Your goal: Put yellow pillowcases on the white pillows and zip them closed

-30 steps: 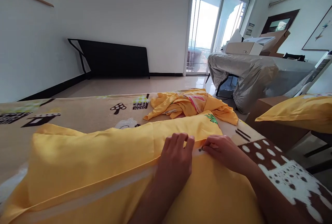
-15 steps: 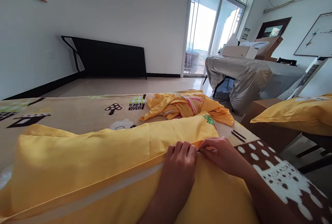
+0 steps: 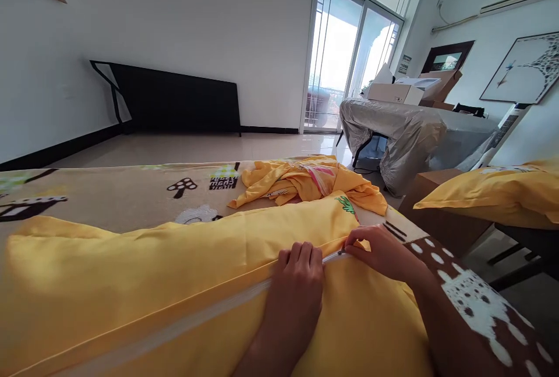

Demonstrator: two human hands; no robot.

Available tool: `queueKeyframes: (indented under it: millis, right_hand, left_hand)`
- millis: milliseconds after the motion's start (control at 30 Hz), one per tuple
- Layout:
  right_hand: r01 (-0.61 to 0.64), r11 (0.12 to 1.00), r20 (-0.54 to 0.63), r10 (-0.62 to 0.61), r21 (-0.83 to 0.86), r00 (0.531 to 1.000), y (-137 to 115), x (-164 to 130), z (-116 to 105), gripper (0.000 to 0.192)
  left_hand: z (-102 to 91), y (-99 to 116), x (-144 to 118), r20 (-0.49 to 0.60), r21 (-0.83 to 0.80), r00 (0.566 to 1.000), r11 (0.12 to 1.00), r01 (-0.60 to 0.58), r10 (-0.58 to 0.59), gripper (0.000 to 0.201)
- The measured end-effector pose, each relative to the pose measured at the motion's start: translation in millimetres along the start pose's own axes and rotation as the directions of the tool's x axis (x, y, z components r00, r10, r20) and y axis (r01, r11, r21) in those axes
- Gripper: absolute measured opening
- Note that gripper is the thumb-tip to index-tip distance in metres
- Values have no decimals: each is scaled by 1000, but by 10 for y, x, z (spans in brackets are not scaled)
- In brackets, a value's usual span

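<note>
A yellow pillow in a zipped pillowcase [image 3: 144, 272] lies across the patterned blanket [image 3: 148, 194] in front of me. A white zipper [image 3: 209, 314] runs along its seam beneath a fabric flap. My left hand [image 3: 299, 284] presses on the seam with its fingers curled over the flap. To the right of it, my right hand [image 3: 378, 252] pinches the small zipper pull [image 3: 341, 252]. A short stretch of zipper shows between the two hands. Beyond the pillow is a crumpled yellow cloth [image 3: 305, 179] with pink print.
Another yellow pillow [image 3: 493, 194] rests on a dark seat at the right, near a cardboard box [image 3: 441, 208]. Farther back stands a plastic-covered table [image 3: 406, 127] with boxes [image 3: 395, 93] on it. A black folding frame [image 3: 174, 98] leans against the wall.
My right hand has slid the zipper pull to the right along the seam, away from my left hand. The left hand keeps its hold on the flap. The view has shifted slightly.
</note>
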State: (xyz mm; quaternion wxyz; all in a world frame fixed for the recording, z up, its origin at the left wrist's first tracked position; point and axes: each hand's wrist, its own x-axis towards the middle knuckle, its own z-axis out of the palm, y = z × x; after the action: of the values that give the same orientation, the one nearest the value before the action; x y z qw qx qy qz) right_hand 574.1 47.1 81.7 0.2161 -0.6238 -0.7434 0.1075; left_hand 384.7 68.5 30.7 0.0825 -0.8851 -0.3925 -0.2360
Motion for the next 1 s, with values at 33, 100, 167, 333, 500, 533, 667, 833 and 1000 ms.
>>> queueKeyframes:
  millis: [33, 100, 167, 333, 500, 533, 667, 833, 1000]
  right_hand:
    - [21, 1000, -1, -21, -8, 1000, 31, 3, -8, 15]
    - [68, 998, -5, -68, -16, 998, 101, 12, -15, 14]
    - [84, 996, -17, -85, -25, 996, 178, 21, -23, 13]
    - [-3, 999, -6, 3, -54, 1000, 328, 21, -93, 12]
    - [-77, 991, -10, 76, -110, 997, 340, 17, -120, 11]
    - [-79, 989, -6, 79, -121, 997, 326, 18, -111, 10]
    - [-67, 982, 23, 72, -176, 997, 238, 20, -53, 9]
    - [-8, 983, 96, 26, -184, 995, 164, 22, 0, 10]
    - [-35, 980, 71, 50, -196, 996, 224, 22, -9, 12]
  left_hand:
    - [2, 2, 2, 2, 11, 1000, 1000, -4, 4, 21]
    - [7, 5, 5, 4, 25, 1000, 1000, -10, 10, 22]
    - [11, 8, 6, 1, 27, 1000, 1000, -15, 15, 22]
    - [16, 9, -1, -39, 20, 999, 999, -31, 32, 22]
    - [37, -5, -12, -59, 17, 997, 999, -39, 40, 22]
    - [41, -9, -12, -58, 14, 998, 999, -35, 36, 22]
    - [45, -17, -7, -51, 9, 998, 999, -33, 34, 21]
    - [44, -19, -13, -40, -9, 999, 1000, -24, 24, 20]
    - [63, -20, -12, -8, -27, 1000, 999, -16, 16, 21]
